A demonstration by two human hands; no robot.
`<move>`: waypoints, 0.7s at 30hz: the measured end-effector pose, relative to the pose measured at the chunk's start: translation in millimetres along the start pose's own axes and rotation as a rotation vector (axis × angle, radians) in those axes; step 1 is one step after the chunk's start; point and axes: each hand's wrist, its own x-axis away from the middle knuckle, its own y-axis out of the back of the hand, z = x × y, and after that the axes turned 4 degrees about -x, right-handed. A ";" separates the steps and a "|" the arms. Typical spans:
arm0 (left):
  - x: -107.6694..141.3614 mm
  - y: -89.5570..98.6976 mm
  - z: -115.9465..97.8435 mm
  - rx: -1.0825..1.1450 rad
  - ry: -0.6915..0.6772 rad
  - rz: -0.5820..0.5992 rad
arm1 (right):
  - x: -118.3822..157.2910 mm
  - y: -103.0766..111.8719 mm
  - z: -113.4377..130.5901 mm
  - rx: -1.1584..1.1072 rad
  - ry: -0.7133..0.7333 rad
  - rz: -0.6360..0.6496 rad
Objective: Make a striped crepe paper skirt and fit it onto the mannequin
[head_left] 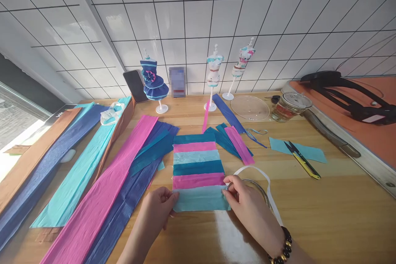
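Observation:
A striped crepe paper panel (198,169) lies at the centre, with bands of teal, pink and light blue. My left hand (161,206) pinches its lower left edge between thumb and fingers. At the right edge, where the lowest pink band meets the light blue one, my right hand (244,198) holds the panel with thumb and fingertips. A white ribbon (268,185) curves behind my right hand, beside a partly hidden ring-shaped roll (258,187). Teal strips (151,152) and a pink strip (239,144) flank the panel.
Long crepe paper strips (102,189) cover the left side. Three small dress forms (154,80) stand along the tiled wall, near a phone (135,84). To the right are yellow-and-black snips (301,160) on light blue paper (315,153), a glass jar (289,107) and a clear disc (250,107).

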 end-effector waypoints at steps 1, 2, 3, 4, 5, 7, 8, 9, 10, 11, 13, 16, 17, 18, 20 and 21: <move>0.1 0.1 -0.5 -0.001 0.004 0.001 | -0.3 -0.4 -0.6 0.000 0.004 -0.005; 0.2 0.1 -1.0 -0.002 0.009 0.003 | -0.6 -0.7 -1.2 -0.002 0.010 -0.010; 0.3 0.0 -1.4 -0.001 0.014 0.004 | -0.9 -0.9 -1.9 -0.003 0.016 -0.016; 0.3 -0.1 -1.6 0.000 0.020 0.004 | -1.2 -1.1 -2.5 -0.005 0.022 -0.021; 0.3 -0.2 -1.8 0.003 0.023 0.004 | -1.4 -1.2 -3.0 -0.007 0.026 -0.025; 0.2 -0.7 -1.6 0.006 0.023 0.001 | -1.8 -1.4 -3.9 -0.008 0.030 -0.035; 0.0 -0.9 -1.3 0.007 0.021 -0.001 | -2.0 -1.4 -4.3 -0.007 0.034 -0.044; -0.1 -1.1 -0.9 0.006 0.020 -0.003 | -2.1 -1.4 -4.5 -0.009 0.040 -0.053; -0.3 -1.2 -0.6 0.005 0.022 -0.004 | -2.2 -1.4 -4.7 -0.010 0.049 -0.062; -0.5 -1.3 -0.2 0.005 0.024 -0.004 | -2.2 -1.3 -4.9 -0.011 0.057 -0.071; -0.7 -1.3 0.3 0.010 0.028 -0.001 | -2.1 -1.3 -4.9 -0.010 0.066 -0.078; -0.6 -0.9 0.0 0.008 0.030 0.000 | -1.3 -1.5 -5.0 -0.003 0.057 -0.076; -0.3 -0.6 -0.3 0.004 0.031 -0.001 | -0.9 -1.8 -5.1 -0.002 0.055 -0.077; -0.1 -0.4 -0.6 0.000 0.031 -0.002 | -0.4 -2.2 -5.3 -0.001 0.056 -0.080; 0.2 0.1 -1.0 0.000 0.030 -0.001 | 0.4 -3.3 -6.1 -0.006 0.065 -0.090; 0.2 0.4 -0.9 0.006 0.031 0.002 | 0.7 -3.9 -6.5 -0.007 0.071 -0.094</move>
